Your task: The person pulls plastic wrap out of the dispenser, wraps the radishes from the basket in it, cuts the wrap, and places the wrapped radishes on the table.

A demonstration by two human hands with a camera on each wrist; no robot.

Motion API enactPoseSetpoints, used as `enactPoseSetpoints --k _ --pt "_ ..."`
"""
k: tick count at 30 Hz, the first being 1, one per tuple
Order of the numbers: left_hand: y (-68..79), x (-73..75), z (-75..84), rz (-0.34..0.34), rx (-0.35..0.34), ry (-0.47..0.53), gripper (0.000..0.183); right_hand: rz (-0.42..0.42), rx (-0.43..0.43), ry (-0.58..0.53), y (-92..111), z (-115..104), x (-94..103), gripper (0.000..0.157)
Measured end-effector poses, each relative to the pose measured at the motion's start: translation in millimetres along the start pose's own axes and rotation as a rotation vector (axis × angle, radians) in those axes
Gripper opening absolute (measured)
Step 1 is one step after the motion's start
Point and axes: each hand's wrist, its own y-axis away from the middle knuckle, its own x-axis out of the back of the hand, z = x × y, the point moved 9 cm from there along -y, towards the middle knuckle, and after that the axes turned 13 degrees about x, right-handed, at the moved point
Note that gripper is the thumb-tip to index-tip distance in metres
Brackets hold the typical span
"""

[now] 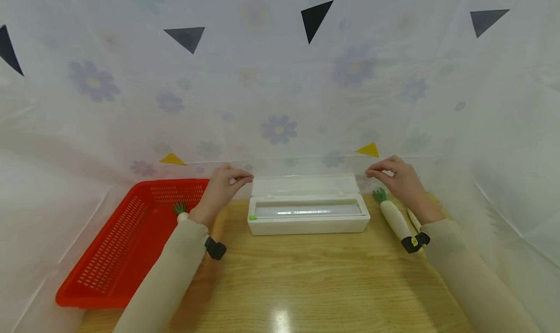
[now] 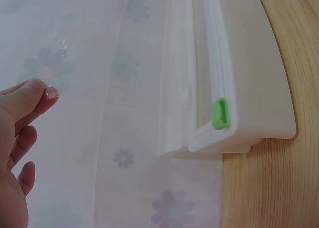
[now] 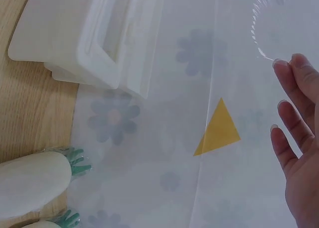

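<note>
Thumb and finger of my left hand pinch one edge of a sheet of clear cling film, left of a white cling film dispenser. My right hand pinches the other side of the film, level with the left and beyond the dispenser's right end. Most of the film is too transparent to see; creases show near the fingertips. The dispenser's lid is raised, and a green slider sits at its left end. Below my right hand lies a white radish with green leaves.
A second radish lies beside the first, clear film showing around the leaves. A red perforated basket stands at the left, with another radish in it partly behind my left forearm. A pale flowered sheet rises behind the wooden table.
</note>
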Motion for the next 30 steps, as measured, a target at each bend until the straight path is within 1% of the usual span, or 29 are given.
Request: enactPoseSetpoints --k 6,13,20,25,30 --pt "-4.3 9.8 7.3 0.024 -0.005 0.0 0.016 0.018 -0.016 0.015 -7 -2 8.4 0.01" --pt "-7.1 23.1 16.0 0.052 -0.015 0.026 0.015 0.068 0.039 0.035 -15 -8 19.8 0.013" --pt "-9.8 33.1 27.9 0.071 -0.054 0.032 0.014 0.109 0.066 0.05 -22 -15 33.4 0.014" --pt "-11.3 40.0 35.1 0.079 -0.059 0.04 0.015 0.127 0.076 0.059 -26 -20 41.9 0.015" --pt "-10.3 49.2 41.2 0.117 -0.065 0.061 0.015 0.145 0.085 0.055 -32 -23 47.6 0.014"
